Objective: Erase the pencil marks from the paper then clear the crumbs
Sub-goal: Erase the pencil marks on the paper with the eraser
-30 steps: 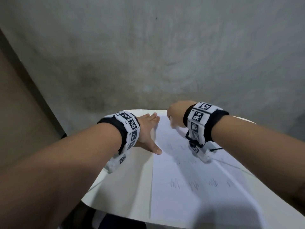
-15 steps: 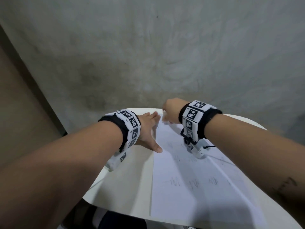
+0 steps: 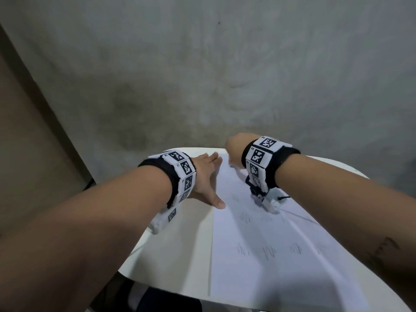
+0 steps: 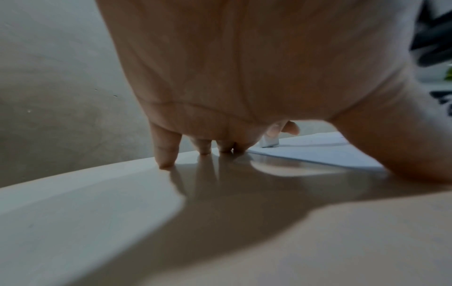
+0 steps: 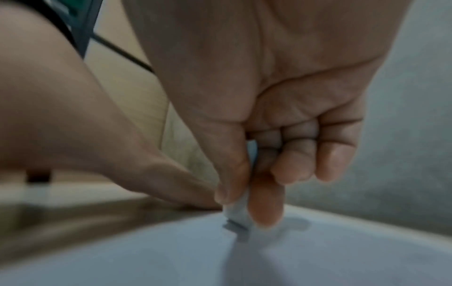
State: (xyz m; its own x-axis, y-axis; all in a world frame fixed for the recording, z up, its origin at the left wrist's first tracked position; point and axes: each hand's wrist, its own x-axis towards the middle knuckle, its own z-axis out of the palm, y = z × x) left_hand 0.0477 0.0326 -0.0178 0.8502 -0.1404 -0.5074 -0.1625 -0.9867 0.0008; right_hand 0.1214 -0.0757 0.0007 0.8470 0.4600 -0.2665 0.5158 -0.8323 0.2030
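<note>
Head view first, and I am looking down both forearms at a white sheet of paper (image 3: 270, 255) lying flat on a pale round table (image 3: 180, 255). Nearest me, faint pencil marks (image 3: 267, 252) are showing in a row across the sheet, with a second, fainter row sitting further up. Moving out, I am seeing the left hand (image 3: 206, 176) pressing down beside the paper's left edge, fingers straight and spread, thumb reaching to the edge of the sheet; the left wrist camera is showing those fingertips (image 4: 166, 160) planted on the tabletop, grasping nothing. Both wrists are wearing black bands with black-and-white marker tiles. Further out, at the far end of the sheet, the right hand (image 3: 234, 152) is curling downward, and the right wrist camera is giving me the detail: thumb and index finger are pinching a small white eraser (image 5: 238, 212), its lower end touching the paper, the other fingers folded in behind. Whether crumbs are lying there I cannot tell through the blur. Beyond the table, a grey wall (image 3: 225, 75) is filling the background.
</note>
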